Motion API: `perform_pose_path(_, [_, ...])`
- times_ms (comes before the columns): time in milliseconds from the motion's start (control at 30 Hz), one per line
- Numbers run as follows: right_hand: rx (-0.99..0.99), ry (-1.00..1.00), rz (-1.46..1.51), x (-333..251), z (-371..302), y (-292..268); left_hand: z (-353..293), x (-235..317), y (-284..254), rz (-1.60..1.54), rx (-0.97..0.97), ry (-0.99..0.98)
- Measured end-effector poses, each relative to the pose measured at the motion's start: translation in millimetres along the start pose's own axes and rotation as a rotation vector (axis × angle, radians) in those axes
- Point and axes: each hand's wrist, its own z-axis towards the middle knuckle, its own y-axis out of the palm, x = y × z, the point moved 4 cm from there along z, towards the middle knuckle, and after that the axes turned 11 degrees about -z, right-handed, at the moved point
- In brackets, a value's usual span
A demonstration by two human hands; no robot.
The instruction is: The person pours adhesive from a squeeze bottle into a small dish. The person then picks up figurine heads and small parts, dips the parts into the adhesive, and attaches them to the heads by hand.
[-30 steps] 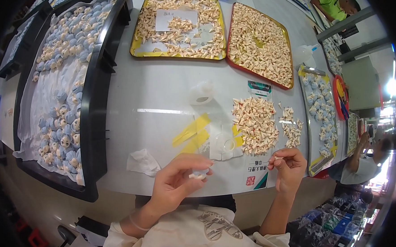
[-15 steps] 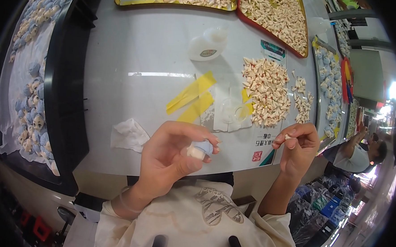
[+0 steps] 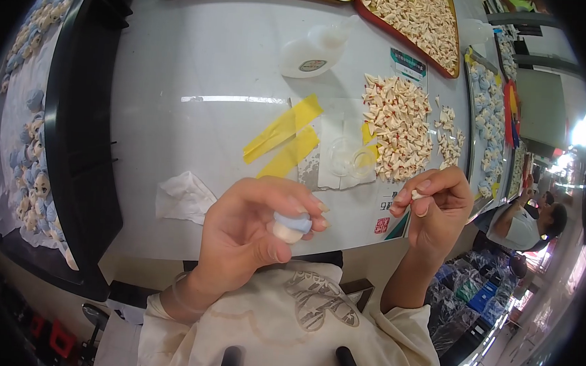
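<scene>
In my left hand (image 3: 241, 230), closed between thumb and fingers, is a small doll head (image 3: 291, 227) with light blue hair and a cream lower part. My right hand (image 3: 439, 207) pinches a tiny cream piece (image 3: 416, 195) at its fingertips, to the right of the doll head and apart from it. Just beyond the right hand lies a heap of small pointed cream pieces (image 3: 397, 125), some with red marks. A small clear round dish (image 3: 342, 158) sits on the table between the hands and the heap.
A white squeeze bottle (image 3: 313, 51) lies beyond yellow tape strips (image 3: 283, 135). Left of my hands is a crumpled white cloth (image 3: 185, 198). A red-rimmed tray (image 3: 438, 68) of pointed pieces stands at the back. Blue-haired doll heads (image 3: 40, 184) fill a black-edged tray (image 3: 76, 138) at left. Another person (image 3: 532, 225) sits far right.
My right hand has shifted slightly left and up with its tiny piece. The doll head has turned slightly in my left hand. The whole view has shifted a little.
</scene>
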Motion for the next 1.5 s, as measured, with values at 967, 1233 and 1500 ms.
perform_pose_path(967, [-0.108, -0.208, -0.884, -25, 41, 33, 3, -4, 0, -0.171, -0.099, -0.081])
perform_pose_path(1233, [-0.172, -0.273, -1.061, -31, 44, 46, 4, -4, 0, -0.185, -0.11, -0.053])
perform_pose_path(1500, [-0.075, -0.232, -0.81, -37, 27, 39, 2, -4, -2, -0.117, -0.141, -0.003])
